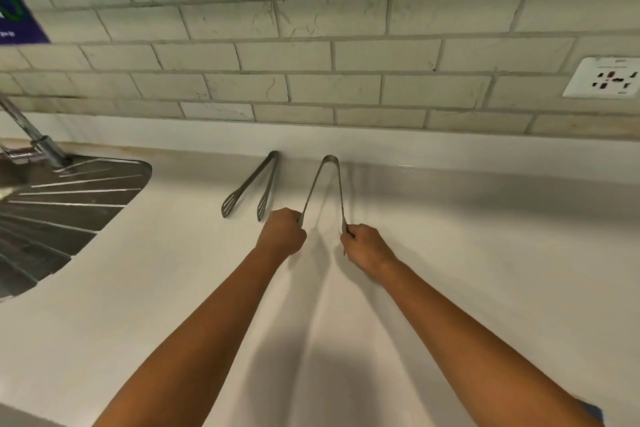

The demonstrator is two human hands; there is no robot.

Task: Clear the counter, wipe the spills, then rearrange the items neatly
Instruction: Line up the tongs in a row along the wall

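Note:
A pair of plain steel tongs lies on the white counter with its hinge end against the back upstand and its arms spread toward me. My left hand grips the end of the left arm. My right hand pinches the end of the right arm. To the left, a second pair of tongs with slotted tips lies free on the counter, hinge end also at the back.
A steel sink drainboard and tap base sit at the left. The tiled wall runs along the back, with a white socket at the right and a blue package corner at the upper left.

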